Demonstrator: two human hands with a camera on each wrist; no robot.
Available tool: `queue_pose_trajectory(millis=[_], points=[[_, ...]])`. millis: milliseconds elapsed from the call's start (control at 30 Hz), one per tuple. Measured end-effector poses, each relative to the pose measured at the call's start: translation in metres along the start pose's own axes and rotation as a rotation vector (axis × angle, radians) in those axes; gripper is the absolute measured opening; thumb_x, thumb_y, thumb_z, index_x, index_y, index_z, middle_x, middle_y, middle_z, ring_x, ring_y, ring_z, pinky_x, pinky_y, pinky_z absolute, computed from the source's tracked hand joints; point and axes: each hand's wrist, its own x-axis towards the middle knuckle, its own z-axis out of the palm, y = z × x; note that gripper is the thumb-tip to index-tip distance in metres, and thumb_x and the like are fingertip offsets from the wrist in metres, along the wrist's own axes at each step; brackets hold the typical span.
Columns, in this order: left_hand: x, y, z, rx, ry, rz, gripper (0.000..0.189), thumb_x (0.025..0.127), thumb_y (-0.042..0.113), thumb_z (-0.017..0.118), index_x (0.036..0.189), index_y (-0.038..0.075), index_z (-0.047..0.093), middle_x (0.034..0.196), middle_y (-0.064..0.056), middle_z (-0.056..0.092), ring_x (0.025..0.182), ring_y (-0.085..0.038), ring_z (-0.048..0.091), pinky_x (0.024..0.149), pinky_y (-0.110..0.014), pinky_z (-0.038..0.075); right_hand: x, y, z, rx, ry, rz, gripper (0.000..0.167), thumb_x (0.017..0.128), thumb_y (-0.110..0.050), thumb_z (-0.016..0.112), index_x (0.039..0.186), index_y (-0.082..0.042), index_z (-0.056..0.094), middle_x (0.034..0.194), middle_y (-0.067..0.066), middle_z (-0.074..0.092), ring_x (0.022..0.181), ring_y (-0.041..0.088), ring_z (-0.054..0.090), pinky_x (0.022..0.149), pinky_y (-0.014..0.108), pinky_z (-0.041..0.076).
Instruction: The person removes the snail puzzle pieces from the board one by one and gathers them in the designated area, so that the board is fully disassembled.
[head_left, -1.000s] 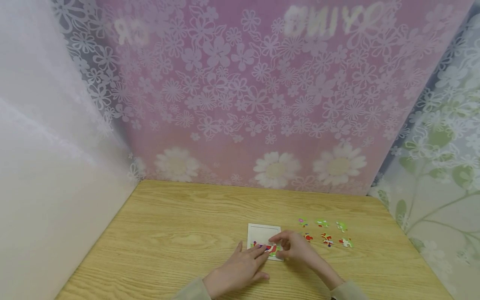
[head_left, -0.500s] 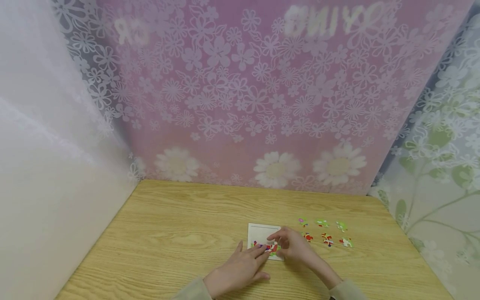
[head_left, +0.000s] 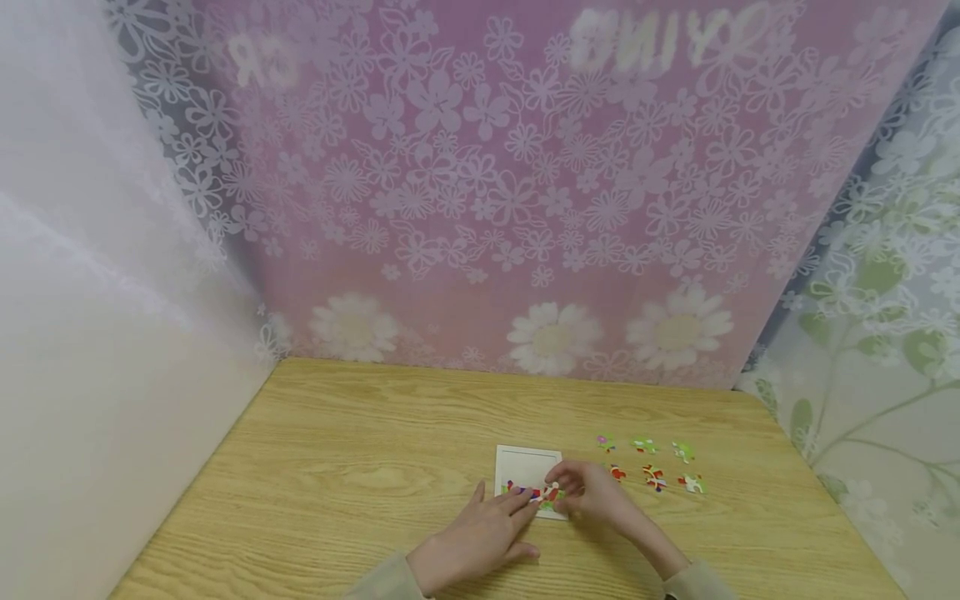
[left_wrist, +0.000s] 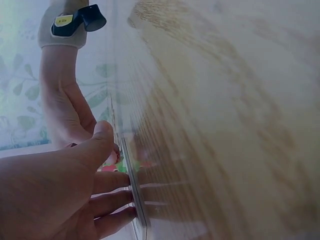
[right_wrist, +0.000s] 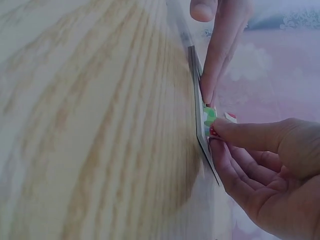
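Note:
A white puzzle tray [head_left: 529, 462] lies on the table, with colourful puzzle pieces [head_left: 516, 489] along its near side and its far part bare. My left hand [head_left: 486, 530] rests its straight fingers on those pieces; in the left wrist view its fingers [left_wrist: 116, 200] reach over the tray's edge. At the tray's near right corner my right hand [head_left: 597, 497] pinches a puzzle piece [right_wrist: 214, 131] between thumb and fingertips. That piece shows red and is partly hidden by the fingers. Green printed pieces [right_wrist: 208, 116] lie beside it in the tray.
Several loose puzzle pieces lie in two rows right of the tray, among them a green one [head_left: 683, 452] and a red one [head_left: 654, 477]. The wooden table [head_left: 360, 467] ends at a floral pink backdrop [head_left: 480, 208]. A white side panel [head_left: 112, 350] stands at left.
My right hand has shifted slightly right, its fingertips drawing toward the tray's right edge along with the pinched piece. My left hand stays still on the tray.

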Motion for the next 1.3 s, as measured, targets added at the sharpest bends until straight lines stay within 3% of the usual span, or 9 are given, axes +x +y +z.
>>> queue_pose_trajectory(millis=[167,300,400,600,1000,1300], points=[[0.001,-0.001,0.003,0.026,0.018,0.002,0.067,0.099,0.061,0.048,0.149,0.017,0.052,0.154,-0.001,0.048,0.140,-0.017,0.047,0.104,-0.061,0.045,0.000,0.002,-0.007,0.027,0.043,0.025,0.020,0.088,-0.008,0.077,0.105,0.001,0.071,0.092,0.009,0.073,0.079,0.007,0.066,0.070,0.024,0.055],[0.001,-0.001,0.004,0.038,0.030,0.007,0.066,0.099,0.060,0.048,0.149,0.018,0.053,0.155,0.000,0.048,0.140,-0.016,0.047,0.103,-0.061,0.045,-0.001,0.001,-0.016,0.149,0.051,0.082,0.025,0.095,-0.012,0.071,0.114,0.004,0.069,0.099,0.016,0.073,0.082,0.011,0.069,0.071,0.032,0.060],[0.001,0.000,0.004,0.036,0.033,0.009,0.065,0.099,0.060,0.048,0.149,0.018,0.052,0.155,0.001,0.047,0.141,-0.016,0.047,0.104,-0.062,0.045,-0.003,0.002,-0.022,0.223,0.060,0.105,0.030,0.097,-0.012,0.069,0.119,0.007,0.067,0.104,0.020,0.072,0.086,0.017,0.072,0.073,0.039,0.061],[0.000,0.000,0.004,0.049,0.048,0.020,0.065,0.099,0.059,0.049,0.149,0.017,0.052,0.155,0.001,0.048,0.141,-0.016,0.047,0.103,-0.062,0.045,-0.009,0.004,-0.034,0.272,0.090,0.118,0.035,0.098,-0.011,0.068,0.124,0.011,0.063,0.107,0.023,0.070,0.088,0.022,0.072,0.075,0.042,0.061],[-0.003,0.001,0.004,0.056,0.069,0.030,0.065,0.100,0.058,0.050,0.148,0.014,0.053,0.155,-0.002,0.048,0.140,-0.019,0.048,0.103,-0.061,0.046,-0.038,0.021,-0.059,0.269,0.157,0.131,0.043,0.097,-0.012,0.069,0.130,0.013,0.057,0.112,0.027,0.065,0.088,0.016,0.072,0.078,0.040,0.061],[-0.003,0.002,0.002,0.042,0.058,0.030,0.066,0.099,0.058,0.051,0.150,0.014,0.051,0.156,-0.002,0.047,0.141,-0.019,0.047,0.103,-0.061,0.046,-0.062,0.034,-0.080,0.273,0.212,0.184,0.044,0.098,-0.011,0.067,0.132,0.015,0.055,0.113,0.025,0.065,0.087,0.015,0.072,0.078,0.040,0.061]])
